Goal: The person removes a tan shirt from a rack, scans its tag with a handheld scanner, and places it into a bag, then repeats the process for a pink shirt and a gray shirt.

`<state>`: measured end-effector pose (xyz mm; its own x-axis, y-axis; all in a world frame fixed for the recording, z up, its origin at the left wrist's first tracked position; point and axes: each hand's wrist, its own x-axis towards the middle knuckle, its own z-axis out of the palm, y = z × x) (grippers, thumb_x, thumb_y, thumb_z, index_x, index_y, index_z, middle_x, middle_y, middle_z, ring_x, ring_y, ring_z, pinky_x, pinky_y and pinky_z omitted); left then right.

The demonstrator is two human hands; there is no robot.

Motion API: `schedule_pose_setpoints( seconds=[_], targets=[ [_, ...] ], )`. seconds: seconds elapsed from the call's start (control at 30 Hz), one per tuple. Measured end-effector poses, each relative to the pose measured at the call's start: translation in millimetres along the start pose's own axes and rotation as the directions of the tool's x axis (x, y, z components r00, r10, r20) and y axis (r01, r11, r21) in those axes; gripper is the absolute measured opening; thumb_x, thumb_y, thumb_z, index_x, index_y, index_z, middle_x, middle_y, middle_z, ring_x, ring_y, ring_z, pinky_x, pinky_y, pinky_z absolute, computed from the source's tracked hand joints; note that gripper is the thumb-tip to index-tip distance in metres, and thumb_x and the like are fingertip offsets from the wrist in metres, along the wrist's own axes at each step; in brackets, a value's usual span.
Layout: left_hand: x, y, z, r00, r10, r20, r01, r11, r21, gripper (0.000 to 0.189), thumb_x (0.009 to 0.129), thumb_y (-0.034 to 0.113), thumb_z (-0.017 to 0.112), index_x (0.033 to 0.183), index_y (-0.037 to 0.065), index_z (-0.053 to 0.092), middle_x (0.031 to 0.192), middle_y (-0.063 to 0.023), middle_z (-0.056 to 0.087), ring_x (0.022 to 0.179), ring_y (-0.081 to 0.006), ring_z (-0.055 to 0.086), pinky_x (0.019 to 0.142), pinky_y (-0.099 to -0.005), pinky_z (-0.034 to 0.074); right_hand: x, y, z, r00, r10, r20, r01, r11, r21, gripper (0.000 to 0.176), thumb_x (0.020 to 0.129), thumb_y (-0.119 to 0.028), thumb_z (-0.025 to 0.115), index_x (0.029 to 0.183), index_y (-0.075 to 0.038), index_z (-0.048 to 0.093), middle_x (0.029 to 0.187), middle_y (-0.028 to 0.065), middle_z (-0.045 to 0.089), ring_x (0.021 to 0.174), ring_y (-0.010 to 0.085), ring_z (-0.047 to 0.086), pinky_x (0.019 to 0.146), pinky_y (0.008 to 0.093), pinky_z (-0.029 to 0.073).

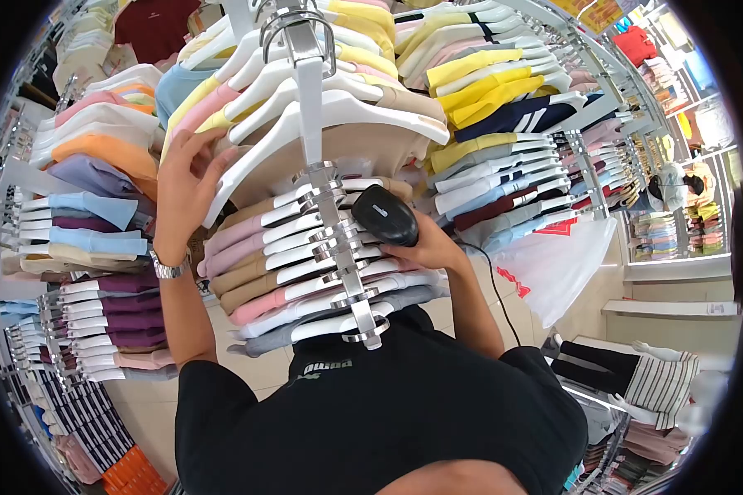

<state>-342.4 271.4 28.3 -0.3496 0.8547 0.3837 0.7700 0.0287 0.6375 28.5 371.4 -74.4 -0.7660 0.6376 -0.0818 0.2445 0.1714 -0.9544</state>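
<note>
My right hand [428,242] is wrapped round a black barcode scanner [385,216], whose thin dark cord [494,276] runs down past my forearm. The scanner is just right of the metal display arm [336,239], over the hung clothes. On the other side, my left hand [188,177] rests at the shoulder ends of several hung garments, fingers and thumb apart. Nearest its thumb is a white hanger [285,148] carrying a beige garment [330,148]. Nearer my body, pink, tan and grey garments [248,264] hang in a row on the same arm.
Racks of clothes stand on both sides, with yellow tops [491,91] at right and purple garments [120,313] at left. A white plastic bag [565,272] hangs to the right. A mannequin in a striped top [660,384] is at lower right. Tiled floor [144,421] shows below.
</note>
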Motion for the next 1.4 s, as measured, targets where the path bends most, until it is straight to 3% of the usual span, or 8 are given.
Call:
schedule_pose_setpoints(
  seconds=[0.2,0.33,0.73,0.97,1.17,1.23,1.37,1.4],
  targets=[
    [11.2,-6.9,0.9,0.957,0.287,-0.042,-0.264,0.922,0.282,0.03,0.084,0.021,0.077,0.107,0.004,0.07,0.098,-0.0133,0.064,0.087,-0.0339,0.063,0.077,-0.0409,0.05,-3.8,-0.5,0.5,0.999,-0.036,-0.03,0.033,0.995,-0.093,0.057,0.079,-0.007,0.081,0.129,0.0,0.055,0.11,0.0073,0.067,0.096,0.013,0.061,0.089,0.0302,0.05],
    [5.9,-13.2,-1.7,0.993,0.052,0.102,-0.087,0.921,0.379,0.03,0.089,0.026,0.071,0.113,0.007,0.067,0.103,-0.0163,0.072,0.09,-0.0366,0.068,0.077,-0.043,0.053,-15.8,-11.7,-0.2,0.998,0.028,-0.056,-0.031,0.998,-0.046,0.056,0.08,-0.005,0.079,0.131,0.0,0.055,0.112,0.0075,0.067,0.099,0.0133,0.06,0.091,0.031,0.049],
    [-25.4,-29.1,-19.4,0.998,0.042,-0.039,-0.028,0.956,0.291,0.034,0.097,0.016,0.062,0.13,0.008,0.059,0.118,-0.0116,0.067,0.103,-0.025,0.064,0.084,-0.035,0.05,-140.2,-62.5,-62.0,0.975,0.177,-0.131,-0.179,0.984,-0.008,0.066,0.074,-0.007,0.088,0.131,-0.001,0.057,0.119,0.0108,0.067,0.107,0.0164,0.061,0.095,0.0338,0.049],
    [-102.6,83.4,-9.4,0.918,0.132,-0.374,-0.049,0.974,0.222,0.029,0.102,0.009,0.056,0.127,-0.004,0.059,0.124,-0.0148,0.065,0.113,-0.0239,0.062,0.095,-0.038,0.052,-243.1,-72.0,-120.1,0.975,0.166,-0.145,-0.091,0.903,0.42,0.063,0.078,0.014,0.07,0.137,0.005,0.048,0.115,0.022,0.067,0.094,0.0256,0.072,0.075,0.033,0.057],
    [-198.8,187.9,83.2,0.694,0.213,-0.687,-0.379,0.92,-0.097,0.024,0.099,0.003,0.051,0.112,-0.015,0.056,0.099,-0.0289,0.066,0.082,-0.0349,0.067,0.081,-0.0433,0.058,-338.1,-30.2,-186.5,0.99,-0.029,-0.137,0.088,0.889,0.449,0.063,0.073,0.017,0.065,0.133,0.007,0.047,0.107,0.0226,0.067,0.089,0.0281,0.072,0.073,0.0336,0.057],
    [-223.8,235.1,131.6,0.749,0.236,-0.619,-0.42,0.892,-0.169,0.023,0.094,-0.001,0.048,0.112,-0.013,0.056,0.09,-0.027,0.066,0.077,-0.0308,0.065,0.076,-0.0403,0.055,-361.1,-9.9,-208.3,0.99,-0.08,-0.115,0.126,0.867,0.482,0.063,0.072,0.016,0.065,0.133,0.007,0.047,0.105,0.0224,0.068,0.089,0.0287,0.072,0.073,0.034,0.057],
    [-286.3,301.1,224.9,0.925,-0.173,-0.338,0.028,0.919,-0.393,0.021,0.093,-0.002,0.056,0.113,-0.007,0.062,0.091,-0.0181,0.068,0.079,-0.0226,0.067,0.078,-0.0302,0.052,-399.4,28.3,-259.0,0.997,0.071,0.015,-0.07,0.904,0.422,0.055,0.075,0.011,0.067,0.127,0.008,0.052,0.1,0.0203,0.068,0.089,0.0287,0.071,0.072,0.0352,0.056],
    [-298.3,312.3,243.3,0.958,-0.167,-0.233,0.053,0.901,-0.431,0.021,0.093,-0.002,0.057,0.112,-0.006,0.064,0.092,-0.016,0.069,0.08,-0.021,0.067,0.077,-0.0292,0.052,-399.9,9.0,-255.0,0.965,0.22,-0.145,-0.165,0.933,0.319,0.051,0.073,-0.009,0.076,0.117,0.007,0.057,0.092,0.0224,0.068,0.088,0.0353,0.071,0.079,0.0435,0.057]
  ],
)
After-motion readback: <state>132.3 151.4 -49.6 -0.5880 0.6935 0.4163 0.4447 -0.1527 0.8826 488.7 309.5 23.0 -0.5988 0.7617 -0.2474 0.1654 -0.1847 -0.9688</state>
